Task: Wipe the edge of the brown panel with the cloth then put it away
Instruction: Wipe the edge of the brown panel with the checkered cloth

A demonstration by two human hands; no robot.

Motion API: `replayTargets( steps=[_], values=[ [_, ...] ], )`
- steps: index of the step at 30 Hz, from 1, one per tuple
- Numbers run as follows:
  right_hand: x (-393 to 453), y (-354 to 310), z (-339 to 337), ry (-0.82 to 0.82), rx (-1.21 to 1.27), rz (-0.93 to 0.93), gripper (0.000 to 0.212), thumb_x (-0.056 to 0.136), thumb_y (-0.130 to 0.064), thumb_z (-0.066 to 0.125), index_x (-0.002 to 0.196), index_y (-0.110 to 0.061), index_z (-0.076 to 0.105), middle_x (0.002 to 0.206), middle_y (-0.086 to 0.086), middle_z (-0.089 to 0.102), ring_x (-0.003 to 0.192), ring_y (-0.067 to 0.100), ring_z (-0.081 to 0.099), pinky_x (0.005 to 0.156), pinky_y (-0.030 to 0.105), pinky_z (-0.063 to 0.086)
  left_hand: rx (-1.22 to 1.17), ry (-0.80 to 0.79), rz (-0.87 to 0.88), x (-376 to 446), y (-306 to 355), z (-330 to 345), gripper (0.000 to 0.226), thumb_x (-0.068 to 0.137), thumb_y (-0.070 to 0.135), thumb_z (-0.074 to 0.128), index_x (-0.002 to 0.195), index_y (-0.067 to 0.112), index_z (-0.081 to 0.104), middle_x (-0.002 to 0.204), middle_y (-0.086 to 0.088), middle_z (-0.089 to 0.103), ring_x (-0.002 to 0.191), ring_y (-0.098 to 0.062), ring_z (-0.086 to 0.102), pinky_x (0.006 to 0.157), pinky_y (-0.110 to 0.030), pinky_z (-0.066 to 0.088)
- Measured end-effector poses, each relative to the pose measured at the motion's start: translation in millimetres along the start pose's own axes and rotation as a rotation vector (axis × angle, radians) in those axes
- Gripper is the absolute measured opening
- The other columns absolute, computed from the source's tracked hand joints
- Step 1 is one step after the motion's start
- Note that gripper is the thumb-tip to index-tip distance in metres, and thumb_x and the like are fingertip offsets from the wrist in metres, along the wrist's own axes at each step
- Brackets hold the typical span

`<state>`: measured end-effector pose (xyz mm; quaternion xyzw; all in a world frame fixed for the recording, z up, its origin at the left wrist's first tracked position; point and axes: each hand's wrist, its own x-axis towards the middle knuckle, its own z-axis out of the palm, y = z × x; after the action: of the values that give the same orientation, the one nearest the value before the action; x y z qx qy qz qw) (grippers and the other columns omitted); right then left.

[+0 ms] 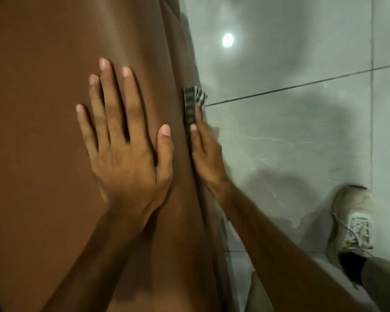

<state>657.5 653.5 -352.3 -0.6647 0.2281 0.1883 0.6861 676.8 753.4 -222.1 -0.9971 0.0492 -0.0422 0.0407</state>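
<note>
A large glossy brown panel [54,109] fills the left half of the view, and its right edge runs down the middle. My left hand [124,140] lies flat on the panel's face, fingers spread, holding nothing. My right hand [206,154] presses a dark cloth with black and white stripes [193,102] against the panel's right edge. The cloth's upper end sticks out above my fingers; the rest is hidden behind the hand and the edge.
Grey glossy floor tiles [302,131] with dark grout lines lie to the right, reflecting a ceiling lamp. A worn whitish sneaker [351,224] on my foot stands at the lower right, close to the panel's foot.
</note>
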Motion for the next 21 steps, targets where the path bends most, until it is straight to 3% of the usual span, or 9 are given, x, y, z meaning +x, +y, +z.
replayTargets(
  steps=[4, 7, 9, 12, 16, 17, 19, 21],
  values=[
    [21, 30, 0, 0.017, 0.092, 0.155, 0.047, 0.114, -0.040, 0.035, 0.161, -0.034, 0.037, 0.162, 0.001, 0.050, 0.149, 0.020, 0.049, 0.125, 0.043, 0.041, 0.004, 0.044, 0.006, -1, -3, 11, 0.072, 0.116, 0.048, 0.025, 0.174, 0.005, 0.025, 0.181, -0.025, 0.029, 0.171, -0.040, 0.025, 0.141, -0.058, 0.019],
    [-26, 44, -12, 0.016, 0.088, 0.352, 0.047, 0.115, -0.031, 0.037, 0.161, -0.024, 0.041, 0.162, 0.006, 0.051, 0.150, 0.022, 0.047, 0.127, 0.047, 0.037, 0.006, 0.001, -0.010, -3, 0, 5, 0.073, 0.115, 0.047, 0.029, 0.175, 0.007, 0.022, 0.183, -0.023, 0.026, 0.172, -0.038, 0.022, 0.141, -0.060, 0.020],
    [-58, 32, -18, -0.012, 0.065, 0.352, 0.047, 0.115, -0.025, 0.040, 0.161, -0.022, 0.039, 0.165, 0.004, 0.046, 0.154, 0.020, 0.042, 0.128, 0.048, 0.035, 0.004, -0.029, -0.017, -2, 2, 0, 0.073, 0.114, 0.045, 0.031, 0.176, 0.008, 0.020, 0.183, -0.022, 0.024, 0.173, -0.037, 0.020, 0.140, -0.061, 0.020],
    [-47, -2, -15, -0.053, 0.053, 0.195, 0.049, 0.114, -0.024, 0.043, 0.162, -0.025, 0.036, 0.168, -0.001, 0.042, 0.155, 0.013, 0.039, 0.129, 0.042, 0.034, 0.031, -0.044, -0.019, -1, 3, 1, 0.075, 0.113, 0.046, 0.031, 0.177, 0.009, 0.018, 0.184, -0.021, 0.023, 0.173, -0.036, 0.019, 0.141, -0.060, 0.020],
    [55, -37, -2, -0.028, -0.016, -0.023, 0.049, 0.114, -0.027, 0.041, 0.163, -0.025, 0.035, 0.168, -0.001, 0.041, 0.150, 0.003, 0.037, 0.119, 0.007, 0.031, 0.038, -0.007, -0.001, -4, -1, 9, 0.075, 0.113, 0.047, 0.031, 0.178, 0.013, 0.014, 0.185, -0.019, 0.023, 0.174, -0.033, 0.017, 0.142, -0.055, 0.016],
    [76, -36, -1, -0.009, -0.016, 0.019, 0.049, 0.114, -0.032, 0.039, 0.163, -0.028, 0.035, 0.166, -0.001, 0.045, 0.147, 0.005, 0.041, 0.117, 0.008, 0.035, 0.037, 0.004, 0.006, -4, -1, 11, 0.075, 0.112, 0.047, 0.031, 0.178, 0.013, 0.015, 0.185, -0.019, 0.023, 0.174, -0.032, 0.016, 0.143, -0.054, 0.015],
    [82, -20, -2, 0.006, -0.040, 0.166, 0.047, 0.114, -0.038, 0.034, 0.161, -0.032, 0.037, 0.162, 0.003, 0.051, 0.147, 0.019, 0.048, 0.120, 0.023, 0.039, 0.030, 0.007, 0.002, -5, -3, 14, 0.076, 0.112, 0.047, 0.032, 0.178, 0.012, 0.016, 0.185, -0.018, 0.023, 0.175, -0.031, 0.015, 0.143, -0.054, 0.014],
    [46, 1, -8, -0.016, -0.080, 0.305, 0.047, 0.115, -0.036, 0.035, 0.160, -0.028, 0.039, 0.160, 0.006, 0.052, 0.148, 0.025, 0.049, 0.112, 0.016, 0.033, 0.021, 0.002, -0.012, -5, -3, 13, 0.076, 0.112, 0.047, 0.030, 0.178, 0.013, 0.014, 0.185, -0.018, 0.021, 0.175, -0.029, 0.012, 0.143, -0.055, 0.014]
  ],
)
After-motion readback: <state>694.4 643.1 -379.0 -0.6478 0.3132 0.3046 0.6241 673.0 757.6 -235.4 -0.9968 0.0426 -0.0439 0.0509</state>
